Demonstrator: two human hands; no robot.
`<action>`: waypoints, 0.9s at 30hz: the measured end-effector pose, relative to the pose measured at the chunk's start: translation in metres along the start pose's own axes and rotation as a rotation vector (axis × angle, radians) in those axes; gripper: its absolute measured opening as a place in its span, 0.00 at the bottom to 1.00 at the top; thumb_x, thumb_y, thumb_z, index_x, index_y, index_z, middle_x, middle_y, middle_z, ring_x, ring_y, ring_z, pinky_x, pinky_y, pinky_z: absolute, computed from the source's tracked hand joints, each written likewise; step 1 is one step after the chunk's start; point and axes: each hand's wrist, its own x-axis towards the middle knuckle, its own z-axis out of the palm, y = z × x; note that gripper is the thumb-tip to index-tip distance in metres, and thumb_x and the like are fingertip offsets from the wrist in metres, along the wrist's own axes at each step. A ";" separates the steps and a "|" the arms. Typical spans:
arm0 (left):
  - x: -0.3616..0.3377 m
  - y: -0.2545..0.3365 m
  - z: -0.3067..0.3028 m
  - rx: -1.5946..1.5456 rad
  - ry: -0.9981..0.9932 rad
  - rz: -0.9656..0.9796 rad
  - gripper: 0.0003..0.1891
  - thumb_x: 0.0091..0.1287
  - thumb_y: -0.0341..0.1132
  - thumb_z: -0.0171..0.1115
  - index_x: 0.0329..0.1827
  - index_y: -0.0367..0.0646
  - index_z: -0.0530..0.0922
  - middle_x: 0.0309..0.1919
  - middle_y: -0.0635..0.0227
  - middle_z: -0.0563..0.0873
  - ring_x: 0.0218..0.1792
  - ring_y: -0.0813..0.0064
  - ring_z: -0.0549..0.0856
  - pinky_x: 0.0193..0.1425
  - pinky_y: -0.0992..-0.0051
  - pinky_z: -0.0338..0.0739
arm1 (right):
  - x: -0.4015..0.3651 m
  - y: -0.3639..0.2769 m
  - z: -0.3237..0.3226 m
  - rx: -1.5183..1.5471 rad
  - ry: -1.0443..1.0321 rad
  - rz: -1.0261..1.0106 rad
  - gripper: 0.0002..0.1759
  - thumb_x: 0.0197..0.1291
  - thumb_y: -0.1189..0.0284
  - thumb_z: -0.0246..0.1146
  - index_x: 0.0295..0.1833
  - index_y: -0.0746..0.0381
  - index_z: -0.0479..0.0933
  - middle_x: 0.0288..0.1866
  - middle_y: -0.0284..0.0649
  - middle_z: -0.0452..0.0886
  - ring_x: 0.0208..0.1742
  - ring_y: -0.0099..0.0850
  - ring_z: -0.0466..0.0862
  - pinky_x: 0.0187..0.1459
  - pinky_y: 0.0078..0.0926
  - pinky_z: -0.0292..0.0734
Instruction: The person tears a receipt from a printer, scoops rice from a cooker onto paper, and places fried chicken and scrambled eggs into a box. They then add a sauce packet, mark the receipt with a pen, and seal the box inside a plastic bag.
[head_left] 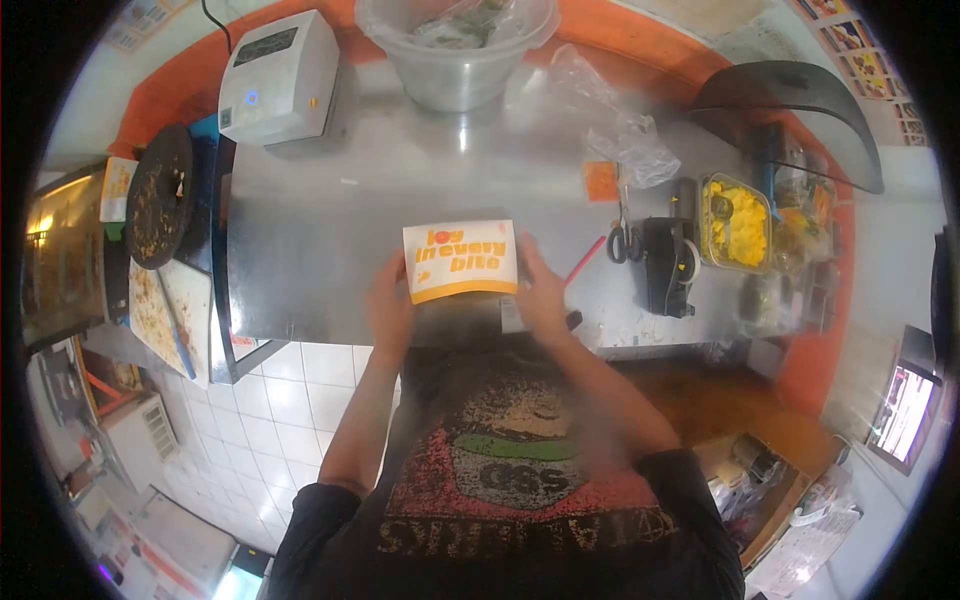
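Observation:
A white and yellow food box [460, 258] printed "joy in every bite" is between my two hands, above the front part of the steel table [320, 230]. My left hand [390, 300] presses along its left side, with the fingers partly hidden behind it. Against the right side is my right hand [540, 295], fingers bent along the edge. A pink stick-like thing [585, 262] lies just right of that hand. Under the box's right corner shows a small white label or slip [511, 315].
A white label printer [280, 80] stands back left, a large plastic tub [455, 70] at the back. To the right are scissors [625, 240], a black tape dispenser [665, 270] and a container of yellow food [738, 225]. A crumpled plastic bag [640, 140] lies behind them.

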 end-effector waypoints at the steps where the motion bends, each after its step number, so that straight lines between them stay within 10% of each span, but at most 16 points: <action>1: -0.001 0.000 -0.002 0.101 -0.023 0.034 0.18 0.66 0.25 0.60 0.59 0.38 0.79 0.57 0.55 0.85 0.52 0.54 0.83 0.58 0.62 0.76 | -0.001 0.006 -0.001 -0.163 -0.071 -0.103 0.40 0.53 0.78 0.63 0.74 0.59 0.63 0.73 0.56 0.69 0.74 0.49 0.69 0.70 0.45 0.63; 6: 0.002 -0.006 -0.025 0.297 -0.211 0.423 0.36 0.58 0.33 0.69 0.73 0.49 0.71 0.52 0.51 0.85 0.58 0.48 0.77 0.66 0.57 0.70 | -0.010 0.024 -0.010 -0.475 -0.279 -0.310 0.47 0.58 0.58 0.68 0.80 0.56 0.56 0.79 0.58 0.58 0.82 0.52 0.52 0.76 0.64 0.37; 19: 0.012 -0.008 -0.039 0.178 -0.391 0.323 0.35 0.53 0.36 0.75 0.69 0.51 0.76 0.62 0.56 0.80 0.61 0.52 0.75 0.65 0.53 0.66 | 0.005 0.047 -0.016 -0.550 -0.215 -0.391 0.38 0.53 0.57 0.72 0.72 0.48 0.72 0.75 0.43 0.69 0.70 0.43 0.71 0.71 0.53 0.58; 22: 0.019 0.017 -0.045 0.257 -0.274 0.492 0.34 0.47 0.33 0.77 0.62 0.62 0.83 0.71 0.52 0.71 0.68 0.47 0.67 0.73 0.51 0.61 | 0.010 0.043 -0.024 -0.532 -0.219 -0.444 0.37 0.51 0.59 0.73 0.70 0.43 0.74 0.74 0.39 0.72 0.63 0.43 0.76 0.67 0.49 0.63; 27: 0.046 0.037 -0.020 0.465 -0.653 0.746 0.31 0.53 0.42 0.72 0.65 0.69 0.79 0.79 0.54 0.56 0.78 0.42 0.52 0.80 0.45 0.44 | 0.015 0.044 -0.034 -0.565 -0.286 -0.461 0.33 0.51 0.60 0.72 0.67 0.43 0.78 0.73 0.38 0.73 0.60 0.43 0.77 0.65 0.43 0.67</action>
